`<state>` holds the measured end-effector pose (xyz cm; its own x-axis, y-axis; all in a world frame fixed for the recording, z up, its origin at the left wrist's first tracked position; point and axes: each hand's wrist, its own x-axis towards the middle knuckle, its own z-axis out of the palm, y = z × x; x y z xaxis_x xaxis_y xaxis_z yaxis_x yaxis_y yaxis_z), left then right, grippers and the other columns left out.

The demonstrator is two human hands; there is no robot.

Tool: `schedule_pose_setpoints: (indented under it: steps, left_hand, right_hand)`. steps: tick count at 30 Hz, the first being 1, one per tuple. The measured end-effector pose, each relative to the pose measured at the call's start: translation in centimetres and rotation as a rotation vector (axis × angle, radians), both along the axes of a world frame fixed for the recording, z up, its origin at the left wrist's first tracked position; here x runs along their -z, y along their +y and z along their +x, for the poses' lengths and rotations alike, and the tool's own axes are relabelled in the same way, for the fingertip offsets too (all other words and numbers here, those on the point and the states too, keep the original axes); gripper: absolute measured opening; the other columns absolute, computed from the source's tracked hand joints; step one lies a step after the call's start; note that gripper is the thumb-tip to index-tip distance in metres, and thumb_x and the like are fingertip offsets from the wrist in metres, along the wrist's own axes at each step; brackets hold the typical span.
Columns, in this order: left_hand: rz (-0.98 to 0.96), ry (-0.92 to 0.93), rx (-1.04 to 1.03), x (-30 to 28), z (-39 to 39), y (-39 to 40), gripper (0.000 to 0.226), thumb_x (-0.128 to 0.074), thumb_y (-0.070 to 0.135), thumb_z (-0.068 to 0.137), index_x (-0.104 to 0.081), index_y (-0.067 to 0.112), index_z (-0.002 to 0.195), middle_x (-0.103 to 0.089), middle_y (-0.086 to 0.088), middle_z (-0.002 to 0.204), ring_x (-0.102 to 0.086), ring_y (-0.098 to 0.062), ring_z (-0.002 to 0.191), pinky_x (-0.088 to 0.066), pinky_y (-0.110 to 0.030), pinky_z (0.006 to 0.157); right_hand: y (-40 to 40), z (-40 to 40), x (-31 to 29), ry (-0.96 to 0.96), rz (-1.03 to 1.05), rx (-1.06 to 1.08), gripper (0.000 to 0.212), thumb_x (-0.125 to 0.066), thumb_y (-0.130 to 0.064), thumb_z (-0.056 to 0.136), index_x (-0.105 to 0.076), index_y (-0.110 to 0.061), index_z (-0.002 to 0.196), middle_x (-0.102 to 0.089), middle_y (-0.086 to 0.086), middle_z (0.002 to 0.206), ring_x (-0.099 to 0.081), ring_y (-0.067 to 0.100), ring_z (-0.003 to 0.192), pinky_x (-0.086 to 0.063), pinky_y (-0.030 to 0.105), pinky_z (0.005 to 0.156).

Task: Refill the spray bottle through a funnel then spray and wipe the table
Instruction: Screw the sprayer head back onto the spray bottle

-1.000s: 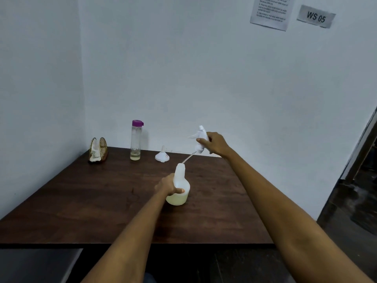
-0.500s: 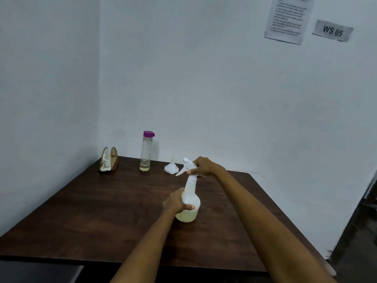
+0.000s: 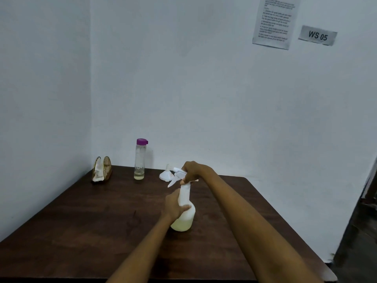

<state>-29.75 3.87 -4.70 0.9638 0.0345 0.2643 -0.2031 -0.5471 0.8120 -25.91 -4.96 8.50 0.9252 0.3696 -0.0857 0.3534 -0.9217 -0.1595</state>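
Leftmost, a gold wire holder (image 3: 102,168) stands near the far left corner of the dark wooden tabletop (image 3: 81,231), with a white cloth (image 3: 98,170) tucked between its two fan-shaped sides. Just to its right, against the wall, a tall clear bottle (image 3: 140,160) stands upright with a purple cap (image 3: 142,141) on top and a shallow layer of pale liquid at the bottom. Further right, a white funnel (image 3: 165,175) sits upside down on the tabletop, wide mouth down and spout pointing up, partly hidden by the spray head in front of it.

Near the middle of the tabletop stands the spray bottle (image 3: 184,213), upright, white and translucent, with yellowish liquid filling its lower part. The left hand (image 3: 175,206) wraps its grip around the bottle's shoulder and neck, thumb across the front. Above it, the right hand (image 3: 192,170) closes its grip on the white spray head (image 3: 177,176), which sits at the top of the bottle's neck with the nozzle and trigger pointing left. Whether the head is fully screwed down cannot be told.

Both forearms reach in from the bottom edge. On the wall at upper right hang a printed sheet (image 3: 274,21) and a small sign (image 3: 317,35) reading "WS 05".
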Motion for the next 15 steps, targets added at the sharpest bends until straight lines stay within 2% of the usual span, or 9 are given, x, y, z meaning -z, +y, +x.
schedule_pose_setpoints:
  steps: [3,6,9,12,15]
  left_hand:
    - [-0.348,-0.205,-0.183,-0.9,-0.7,-1.3,0.036,-0.072,0.017,0.084,-0.065,0.004,0.117,-0.070,-0.010,0.111,-0.065,-0.025,0.105,-0.047,-0.022,0.082]
    - [-0.495,-0.235,-0.216,-0.9,-0.8,-2.1,0.032,-0.073,0.011,0.083,-0.067,-0.001,0.112,-0.071,-0.015,0.106,-0.065,-0.027,0.102,-0.051,-0.031,0.087]
    - [-0.516,-0.223,-0.206,-0.4,-0.5,-2.2,0.031,-0.072,0.009,0.082,-0.066,-0.004,0.110,-0.070,-0.017,0.106,-0.064,-0.029,0.103,-0.049,-0.035,0.090]
    - [-0.470,-0.232,-0.186,0.1,-0.2,-2.2,0.031,-0.070,0.012,0.085,-0.065,-0.002,0.112,-0.069,-0.015,0.109,-0.063,-0.027,0.104,-0.046,-0.028,0.086]
    - [-0.486,-0.239,-0.174,0.7,-0.2,-2.4,0.032,-0.067,0.013,0.088,-0.064,-0.002,0.115,-0.069,-0.014,0.111,-0.063,-0.027,0.106,-0.046,-0.028,0.088]
  right_hand:
    - [0.0,0.2,-0.1,-0.004,-0.020,-0.016,0.020,-0.068,-0.021,0.083,-0.054,-0.008,0.090,-0.054,0.008,0.089,-0.050,0.021,0.083,-0.039,0.029,0.070]
    - [-0.2,0.1,-0.5,0.016,-0.030,-0.035,0.016,-0.067,-0.020,0.084,-0.057,-0.009,0.090,-0.054,0.003,0.078,-0.051,0.021,0.082,-0.037,0.025,0.060]
    - [-1.3,0.0,-0.8,0.049,0.014,-0.041,0.028,-0.066,-0.022,0.085,-0.064,-0.001,0.104,-0.058,0.005,0.088,-0.052,0.020,0.085,-0.038,0.026,0.071]
    - [-2.3,0.0,-0.5,0.058,0.065,-0.053,0.029,-0.066,-0.020,0.087,-0.065,0.000,0.108,-0.056,0.006,0.092,-0.049,0.019,0.085,-0.036,0.024,0.065]
    - [-1.9,-0.2,-0.4,0.035,0.061,-0.057,0.029,-0.066,-0.019,0.086,-0.065,-0.002,0.110,-0.059,0.007,0.094,-0.050,0.018,0.086,-0.035,0.021,0.061]
